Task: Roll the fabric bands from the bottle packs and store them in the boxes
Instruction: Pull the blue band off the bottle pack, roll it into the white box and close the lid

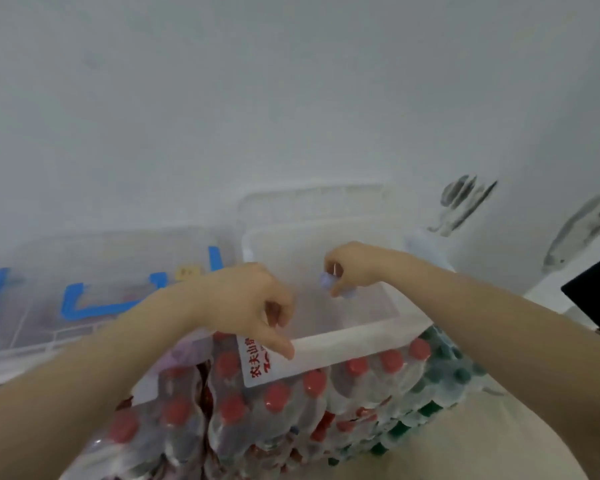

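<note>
Left: closed clear box (pixel 94 271) with blue latches. Centre: left hand (pixel 253 303) — fingers loosely curled, holding nothing — above the red-capped bottle pack (pixel 284 403). Right: right hand (pixel 352 266) pinches a small lilac fabric band (pixel 328 282) at its fingertips, over the open clear box (pixel 347 344).

Open box (pixel 347 344) — top unlidded, interior largely free; right hand (pixel 352 268) with a small band roll (pixel 328 282) hung over it. Left hand (pixel 253 303) stood at its near rim. Closed box (pixel 94 306) flanked left — lid barred entry. Bottle packs (pixel 291 403) crowded below; wall (pixel 291 98) close behind.
</note>
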